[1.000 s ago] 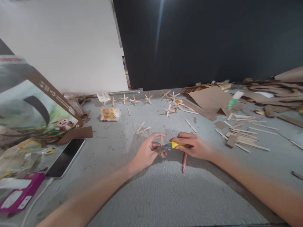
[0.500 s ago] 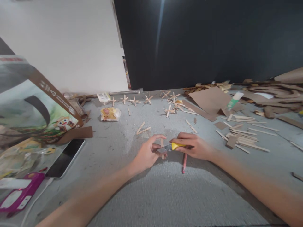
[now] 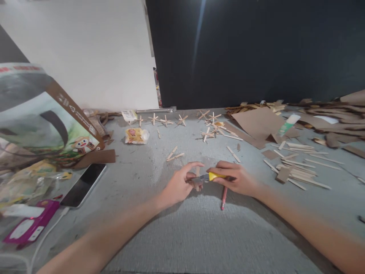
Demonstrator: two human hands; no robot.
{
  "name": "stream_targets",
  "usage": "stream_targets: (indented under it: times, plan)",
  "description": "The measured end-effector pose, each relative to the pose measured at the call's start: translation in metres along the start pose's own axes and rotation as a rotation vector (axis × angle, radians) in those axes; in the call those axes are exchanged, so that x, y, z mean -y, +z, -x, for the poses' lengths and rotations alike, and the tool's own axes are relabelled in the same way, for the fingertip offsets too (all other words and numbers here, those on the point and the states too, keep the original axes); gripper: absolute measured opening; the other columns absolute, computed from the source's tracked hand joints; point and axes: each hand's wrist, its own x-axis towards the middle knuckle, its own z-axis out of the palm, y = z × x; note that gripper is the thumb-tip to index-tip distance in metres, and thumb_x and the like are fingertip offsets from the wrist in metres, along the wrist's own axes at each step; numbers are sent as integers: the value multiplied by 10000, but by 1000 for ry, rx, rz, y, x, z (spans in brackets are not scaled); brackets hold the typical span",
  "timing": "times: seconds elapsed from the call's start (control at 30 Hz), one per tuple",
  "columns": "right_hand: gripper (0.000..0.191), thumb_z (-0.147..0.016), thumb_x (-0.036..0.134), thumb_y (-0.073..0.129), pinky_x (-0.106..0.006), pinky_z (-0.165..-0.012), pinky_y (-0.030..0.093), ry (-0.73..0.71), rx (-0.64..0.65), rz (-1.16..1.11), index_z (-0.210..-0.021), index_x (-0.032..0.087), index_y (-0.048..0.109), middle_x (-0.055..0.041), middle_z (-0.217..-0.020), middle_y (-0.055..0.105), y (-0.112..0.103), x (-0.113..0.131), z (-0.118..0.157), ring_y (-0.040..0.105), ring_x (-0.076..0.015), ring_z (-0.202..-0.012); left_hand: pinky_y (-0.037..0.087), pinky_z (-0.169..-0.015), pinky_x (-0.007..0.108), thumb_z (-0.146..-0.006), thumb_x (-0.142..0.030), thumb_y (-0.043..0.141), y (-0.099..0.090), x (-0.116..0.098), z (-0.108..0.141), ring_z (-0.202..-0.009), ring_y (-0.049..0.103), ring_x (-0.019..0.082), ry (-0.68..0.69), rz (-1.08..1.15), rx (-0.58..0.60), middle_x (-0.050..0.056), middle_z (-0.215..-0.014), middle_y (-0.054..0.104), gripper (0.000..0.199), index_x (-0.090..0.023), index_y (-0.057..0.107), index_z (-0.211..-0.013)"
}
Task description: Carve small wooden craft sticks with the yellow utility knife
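Between the fingers of my left hand (image 3: 178, 184) a short wooden craft stick (image 3: 197, 172) stands roughly upright. My right hand (image 3: 235, 177) is closed around a yellow-handled utility knife (image 3: 215, 176), whose grey front end crosses the craft stick at my left fingertips. Whether the blade cuts into the wood is too small to tell. A pink pencil (image 3: 224, 198) lies on the grey surface just below my right hand. Beyond my hands lie two craft sticks (image 3: 175, 155) in a V and one single stick (image 3: 234, 154).
Several star shapes of crossed sticks (image 3: 181, 120) line the back, with a small yellow packet (image 3: 136, 136) nearby. At right are loose sticks (image 3: 302, 173), cardboard (image 3: 258, 121) and a glue stick (image 3: 289, 125). A phone (image 3: 83, 185), purple device (image 3: 32, 224) and printed bag (image 3: 57, 125) are at left.
The view has shifted slightly, so the surroundings sit a little further right. The knife's front end now overlaps the craft stick more, reaching further across my left fingers.
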Motion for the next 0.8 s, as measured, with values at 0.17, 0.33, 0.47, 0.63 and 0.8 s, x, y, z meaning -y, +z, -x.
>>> stream_targets:
  times: [0.17, 0.33, 0.47, 0.63, 0.8]
  plan:
    - [382, -1106, 427, 465, -268, -651, 509, 22, 0, -20, -1250, 208, 743, -52, -854, 644, -1, -5, 2, 602, -151, -697, 532, -700, 272, -900, -228, 642, 0, 3, 1, -660, 692, 155, -19, 137, -35, -10, -703, 723, 409, -218, 580, -1304]
    - [359, -1104, 410, 482, -274, -658, 501, 20, -2, -19, -1267, 220, 740, -50, -864, 652, 5, -2, 1, 609, -156, -721, 519, -710, 269, -903, -198, 612, -3, 3, 2, -677, 685, 147, 24, -39, -18, -15, -728, 737, 383, -236, 614, -1285]
    - [387, -1110, 433, 460, -279, -667, 503, -2, -8, -22, -1274, 221, 740, -48, -850, 634, 5, 0, -1, 591, -155, -711, 525, -699, 281, -893, -277, 679, -1, -4, 2, -668, 689, 160, -11, 18, -13, -7, -736, 742, 379, -236, 600, -1262]
    - [394, -1102, 447, 481, -267, -673, 505, -20, -7, -63, -1288, 212, 735, -56, -871, 635, 1, -3, -2, 596, -151, -725, 533, -712, 287, -859, -346, 757, 1, -5, 3, -672, 706, 169, -45, 133, -35, 5, -734, 743, 445, -232, 566, -1244]
    - [406, -1102, 457, 470, -274, -669, 506, -18, -4, -60, -1291, 218, 739, -60, -864, 638, 2, -3, -2, 604, -159, -728, 526, -701, 279, -914, -349, 706, -1, 2, 4, -684, 711, 170, 4, -10, -11, 9, -766, 767, 409, -242, 595, -1294]
